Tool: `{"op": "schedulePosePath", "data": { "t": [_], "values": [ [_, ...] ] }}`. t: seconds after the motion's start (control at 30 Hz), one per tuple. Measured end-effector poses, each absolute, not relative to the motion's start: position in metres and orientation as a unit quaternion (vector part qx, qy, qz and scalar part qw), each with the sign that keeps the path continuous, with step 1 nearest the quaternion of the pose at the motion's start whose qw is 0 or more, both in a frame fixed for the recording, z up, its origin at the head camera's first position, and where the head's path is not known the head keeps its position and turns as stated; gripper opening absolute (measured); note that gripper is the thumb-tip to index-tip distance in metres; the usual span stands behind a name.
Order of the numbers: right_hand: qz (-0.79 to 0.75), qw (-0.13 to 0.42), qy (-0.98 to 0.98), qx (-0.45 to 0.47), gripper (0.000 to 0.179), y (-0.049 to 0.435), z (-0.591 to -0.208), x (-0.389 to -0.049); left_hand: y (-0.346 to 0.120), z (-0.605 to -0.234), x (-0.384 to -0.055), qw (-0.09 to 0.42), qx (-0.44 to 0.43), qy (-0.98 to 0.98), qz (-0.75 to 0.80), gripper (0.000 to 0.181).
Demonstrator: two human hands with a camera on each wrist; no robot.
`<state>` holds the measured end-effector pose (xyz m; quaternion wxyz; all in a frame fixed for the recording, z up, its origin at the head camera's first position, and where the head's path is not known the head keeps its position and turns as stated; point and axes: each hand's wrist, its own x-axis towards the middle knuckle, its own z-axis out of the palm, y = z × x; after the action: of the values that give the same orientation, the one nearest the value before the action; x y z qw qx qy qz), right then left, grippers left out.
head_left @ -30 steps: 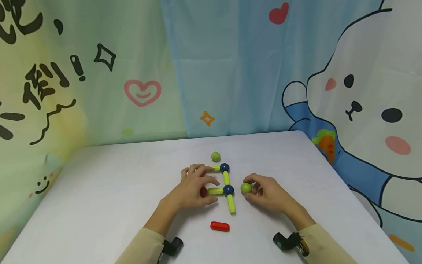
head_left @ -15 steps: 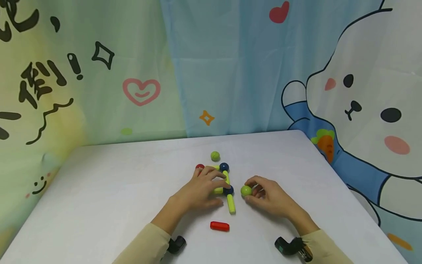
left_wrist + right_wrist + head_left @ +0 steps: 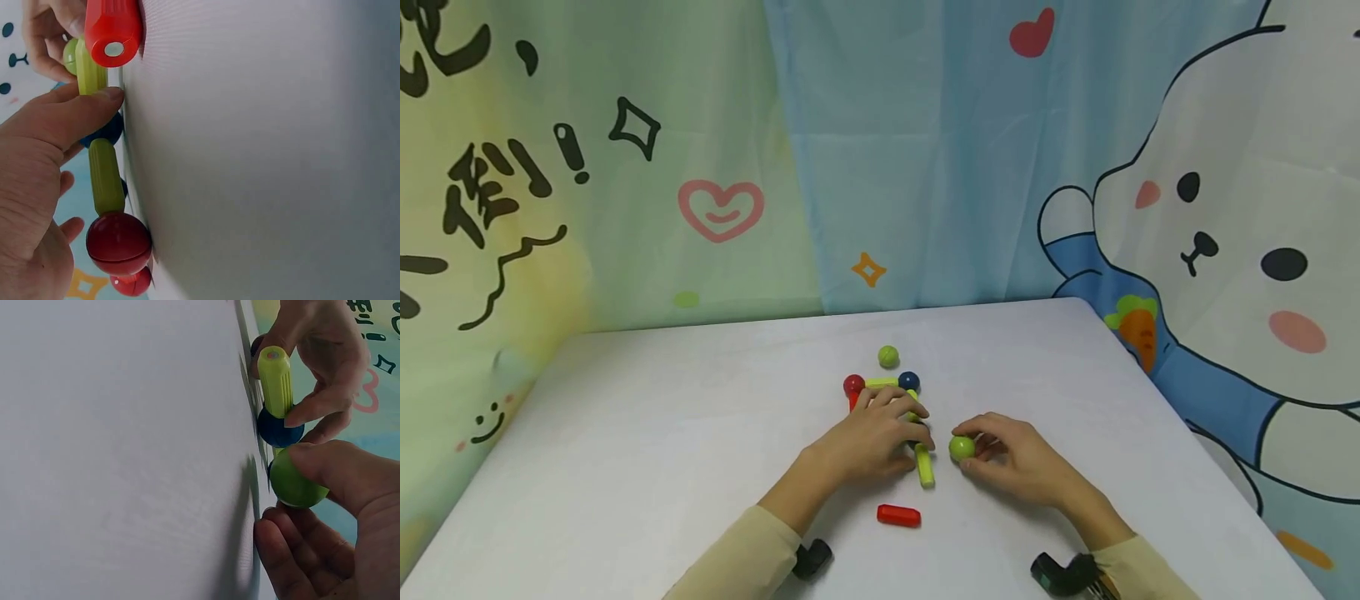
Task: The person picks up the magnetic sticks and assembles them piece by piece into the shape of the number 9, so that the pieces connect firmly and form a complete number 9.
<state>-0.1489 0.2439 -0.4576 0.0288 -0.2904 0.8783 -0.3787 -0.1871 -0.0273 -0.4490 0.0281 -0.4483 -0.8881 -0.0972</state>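
My left hand (image 3: 876, 437) reaches over a frame of magnetic rods and balls. Its thumb and fingers pinch the near blue ball (image 3: 278, 430), mostly hidden in the head view. From that ball a yellow-green rod (image 3: 925, 468) points toward me, its end free. Another yellow-green rod (image 3: 106, 178) joins it to a red ball (image 3: 119, 244). At the back of the frame are a second red ball (image 3: 853, 384) and a second blue ball (image 3: 908, 381). Just right of the frame, my right hand (image 3: 1015, 458) pinches a green ball (image 3: 961, 448) between thumb and fingers, apart from the rod.
A loose red rod (image 3: 898, 516) lies on the white table (image 3: 662, 467) in front of the frame. Behind the frame sits another green ball (image 3: 888, 357). A printed curtain (image 3: 880, 167) hangs beyond the table's far edge.
My left hand has moved right, off the frame's left side and onto the near blue ball, uncovering the back red ball. My right hand holds the green ball, shifted slightly toward me.
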Motion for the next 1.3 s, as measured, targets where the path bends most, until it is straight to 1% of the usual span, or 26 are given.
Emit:
{"op": "schedulePosePath", "data": {
  "t": [0.17,0.3,0.43,0.7,1.0,1.2,1.3],
  "values": [
    [-0.363,0.047,0.890,-0.270,0.030,0.243,-0.455,-0.144,-0.025,-0.448,-0.185,0.027,-0.455,-0.885,-0.092,0.028],
    [-0.355,0.066,0.897,-0.256,0.029,0.242,-0.453,-0.140,-0.025,-0.447,-0.182,0.020,-0.453,-0.887,-0.086,0.026],
    [-0.356,0.068,0.897,-0.251,0.029,0.241,-0.451,-0.136,-0.024,-0.447,-0.183,0.015,-0.451,-0.888,-0.083,0.024],
    [-0.382,0.070,0.876,-0.287,0.035,0.239,-0.452,-0.131,-0.022,-0.447,-0.184,0.000,-0.460,-0.884,-0.081,0.023],
    [-0.380,0.099,0.873,-0.290,0.027,0.230,-0.449,-0.121,-0.021,-0.447,-0.183,-0.012,-0.456,-0.885,-0.096,0.023],
    [-0.392,0.086,0.868,-0.293,0.028,0.224,-0.450,-0.119,-0.021,-0.447,-0.185,-0.016,-0.446,-0.888,-0.112,0.024],
    [-0.408,0.090,0.860,-0.294,0.028,0.221,-0.452,-0.117,-0.021,-0.448,-0.185,-0.023,-0.444,-0.888,-0.120,0.025]
  ]
}}
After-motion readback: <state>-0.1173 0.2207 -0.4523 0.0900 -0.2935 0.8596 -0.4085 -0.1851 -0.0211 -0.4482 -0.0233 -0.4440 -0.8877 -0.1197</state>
